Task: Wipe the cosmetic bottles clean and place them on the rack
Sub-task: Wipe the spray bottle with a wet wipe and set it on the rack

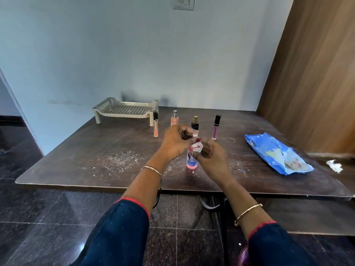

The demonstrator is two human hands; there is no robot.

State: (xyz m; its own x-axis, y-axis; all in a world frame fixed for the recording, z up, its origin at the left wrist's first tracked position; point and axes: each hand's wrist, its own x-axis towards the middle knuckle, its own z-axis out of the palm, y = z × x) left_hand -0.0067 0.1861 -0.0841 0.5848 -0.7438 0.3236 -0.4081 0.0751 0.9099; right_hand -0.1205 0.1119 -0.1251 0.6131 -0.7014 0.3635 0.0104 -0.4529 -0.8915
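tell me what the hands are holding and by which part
Left hand and right hand both pinch a white wipe, bunched over the top of the standing pink bottle.

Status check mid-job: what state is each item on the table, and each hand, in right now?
Rack: empty.
Wipe: bunched, pinched from both sides.
Tall pink bottle: upright, top wrapped in Wipe.
Left hand: grip on Wipe.
Right hand: grip on Wipe.
Peach gloss tube: upright, capped.
Small pink sprayer: upright.
Dark bottle: upright, partly hidden.
Purple gloss tube: upright, capped.
Wipes pack: lying flat.
Crumpled wipe: lying loose.
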